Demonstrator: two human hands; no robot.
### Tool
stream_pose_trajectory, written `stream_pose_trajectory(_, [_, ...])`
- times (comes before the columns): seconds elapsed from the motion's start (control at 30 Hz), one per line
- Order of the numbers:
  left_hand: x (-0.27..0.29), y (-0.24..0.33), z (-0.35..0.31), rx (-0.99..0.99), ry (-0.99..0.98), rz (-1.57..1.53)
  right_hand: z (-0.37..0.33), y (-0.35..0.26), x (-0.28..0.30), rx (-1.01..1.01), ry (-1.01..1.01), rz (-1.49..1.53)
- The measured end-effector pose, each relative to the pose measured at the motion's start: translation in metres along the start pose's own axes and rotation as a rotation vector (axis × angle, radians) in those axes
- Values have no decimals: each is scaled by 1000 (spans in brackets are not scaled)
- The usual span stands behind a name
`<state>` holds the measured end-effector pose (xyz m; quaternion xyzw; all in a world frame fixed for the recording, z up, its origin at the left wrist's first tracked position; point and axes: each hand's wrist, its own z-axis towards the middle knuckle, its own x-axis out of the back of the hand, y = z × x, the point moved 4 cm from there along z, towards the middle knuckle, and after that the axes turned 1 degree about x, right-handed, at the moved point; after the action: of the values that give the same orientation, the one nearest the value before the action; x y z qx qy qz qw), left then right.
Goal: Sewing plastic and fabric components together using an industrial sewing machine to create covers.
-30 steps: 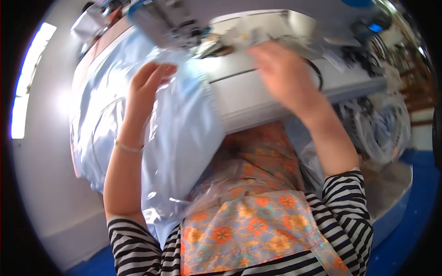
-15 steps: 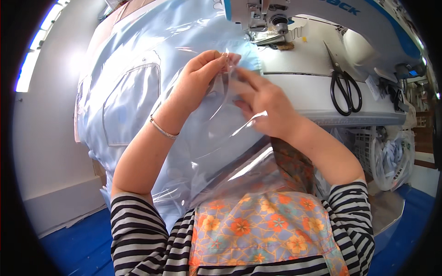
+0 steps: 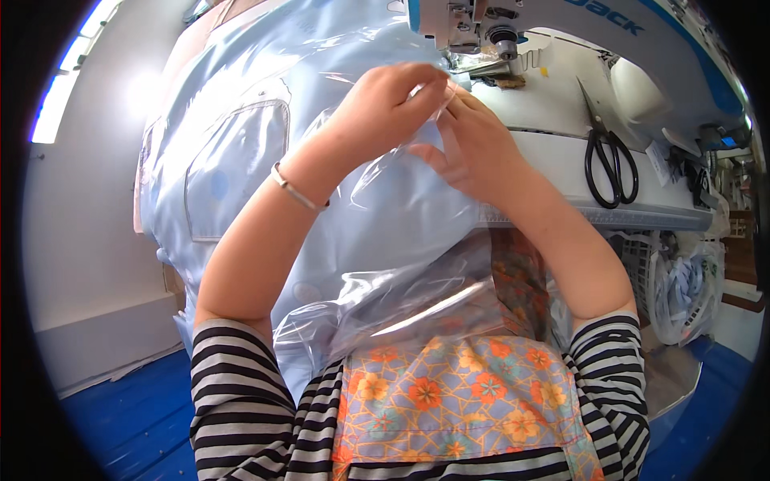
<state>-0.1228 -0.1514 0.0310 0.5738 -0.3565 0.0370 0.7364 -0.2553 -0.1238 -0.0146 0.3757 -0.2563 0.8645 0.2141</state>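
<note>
Light blue fabric (image 3: 249,180) with a stitched pocket spreads across the work surface under a clear plastic sheet (image 3: 433,309). The sheet drapes down toward my floral apron. My left hand (image 3: 393,104) is closed in a pinch on the sheet's far edge, just in front of the sewing machine's needle area. Close against its fingertips is my right hand (image 3: 485,152), its fingers stretched forward and its thumb held apart, touching the plastic. The exact contact of the right fingertips is partly hidden behind the left hand.
A white and blue sewing machine (image 3: 553,24) stands at the far right. Black-handled scissors (image 3: 609,160) lie on its table. Below the table's edge, a white plastic basket (image 3: 638,260) stands beside a clear bag (image 3: 686,293). A white wall (image 3: 96,240) rises on the left.
Both hands have moved away from me and slightly right, toward the machine. The plastic sheet has shifted, with its folds now bunched nearer my apron.
</note>
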Motion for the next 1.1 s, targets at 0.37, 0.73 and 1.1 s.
stream_pose_trajectory(0.37, [-23,-7,19,-373,106,649,-5,-2,3,-80,-149,65])
stream_pose_trajectory(0.73, [-45,-10,2,-347,261,878,-73,-32,50,129,-186,43])
stream_pose_trajectory(1.1, [-30,-17,8,-303,160,805,-39,-18,45,106,-47,-15])
